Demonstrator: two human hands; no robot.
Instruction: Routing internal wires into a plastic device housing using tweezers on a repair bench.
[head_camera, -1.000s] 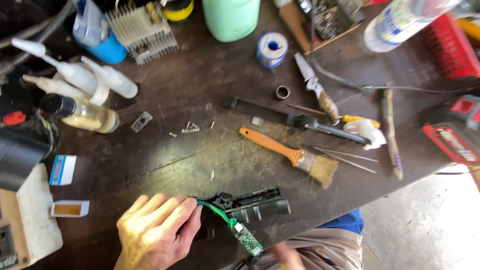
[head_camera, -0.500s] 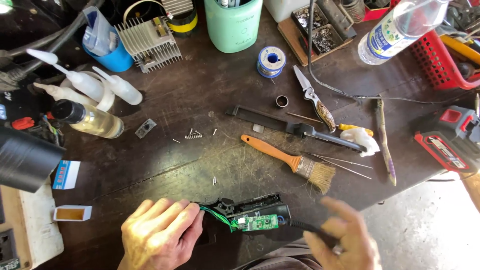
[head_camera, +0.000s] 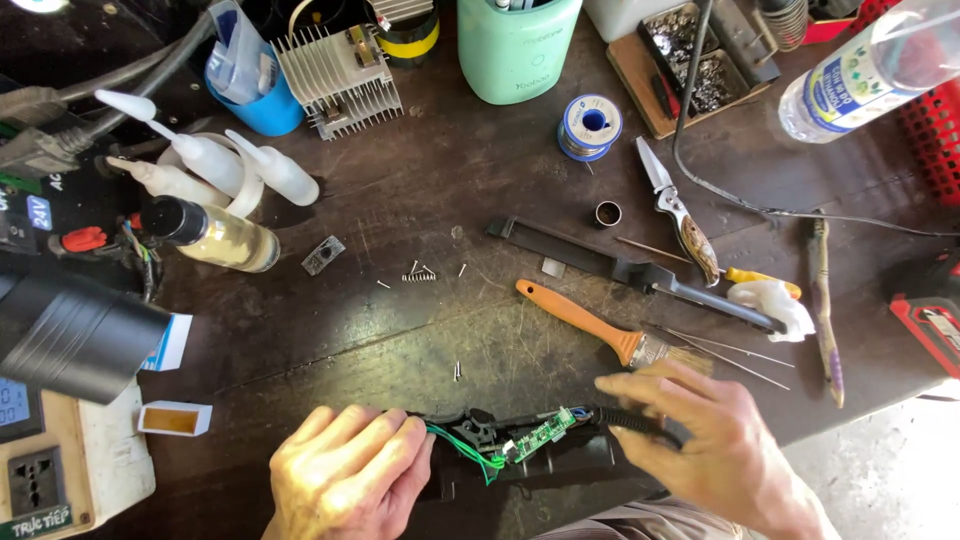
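A black opened device (head_camera: 520, 452) with a small green circuit board and green wires lies at the near edge of the dark workbench (head_camera: 420, 330). My left hand (head_camera: 345, 482) rests palm-down on its left end, fingers curled over it. My right hand (head_camera: 705, 445) is at its right end, fingers spread and touching the black ribbed cable sleeve (head_camera: 640, 422). An orange-handled paintbrush (head_camera: 590, 325) lies just beyond my right hand.
Loose screws and a spring (head_camera: 420, 273) lie mid-table. A black tool bar (head_camera: 630, 270), folding knife (head_camera: 675, 210), solder spool (head_camera: 590, 125), green jar (head_camera: 518, 45), heat sink (head_camera: 335, 75), squeeze bottles (head_camera: 215, 165), plastic bottle (head_camera: 870, 65) and a power meter box (head_camera: 45, 470) surround the work.
My right hand has come in from the lower right edge and now touches the device's cable end. The circuit board has shifted from hanging below to lying along the device. My left hand stays.
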